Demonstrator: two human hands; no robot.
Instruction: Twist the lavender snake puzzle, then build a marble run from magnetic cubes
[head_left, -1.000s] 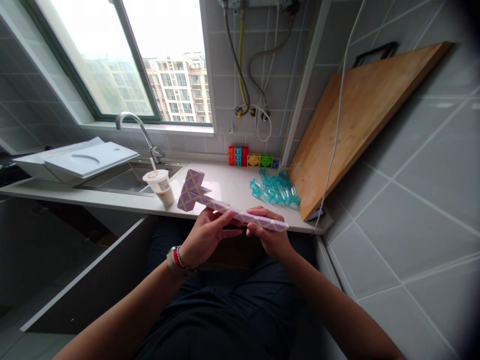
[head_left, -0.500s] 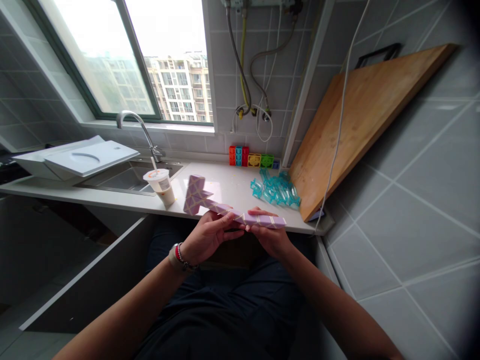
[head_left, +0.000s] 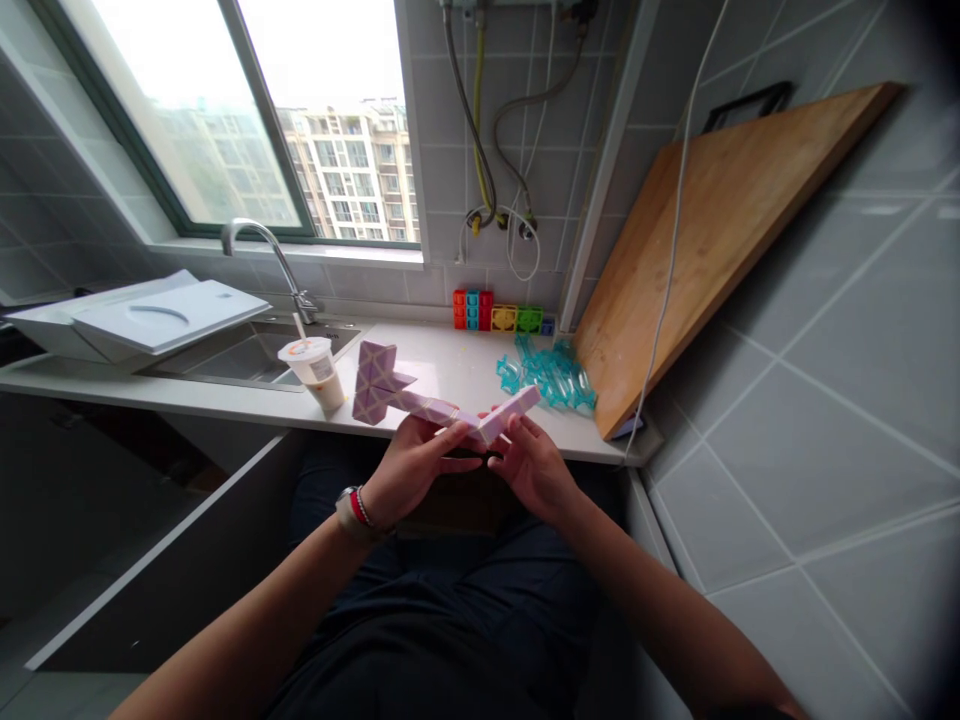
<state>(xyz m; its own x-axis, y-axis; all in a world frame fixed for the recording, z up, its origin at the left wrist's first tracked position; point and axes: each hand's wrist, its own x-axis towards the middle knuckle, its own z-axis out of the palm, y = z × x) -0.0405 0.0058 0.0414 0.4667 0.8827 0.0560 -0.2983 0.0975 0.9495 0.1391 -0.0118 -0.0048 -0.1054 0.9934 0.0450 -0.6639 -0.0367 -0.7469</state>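
Note:
A lilac folding snake puzzle (head_left: pixel 376 384) with pale lines between its segments is held above the counter's front edge. Its left end is folded into a blocky shape with a point. From there a straight run leads right, and the right-hand section bends upward at an angle. My left hand (head_left: pixel 414 462) grips the straight run near the middle, thumb on top. With thumb and fingers, my right hand (head_left: pixel 536 468) holds the bent section close to the bend. Some fingertips are hidden behind the puzzle.
A lidded drink cup (head_left: pixel 315 372) with a straw stands left on the counter (head_left: pixel 427 350), beside the sink (head_left: pixel 259 350). Turquoise plastic pieces (head_left: pixel 551 375) lie to the right, before colourful blocks (head_left: pixel 502 314). A wooden board (head_left: pixel 727 240) leans on the right wall; a white cable (head_left: pixel 679 220) hangs before it.
The right-hand section of the snake puzzle has swung up from lying nearly in line to an upward angle. My right hand has turned with it. The view has shifted slightly.

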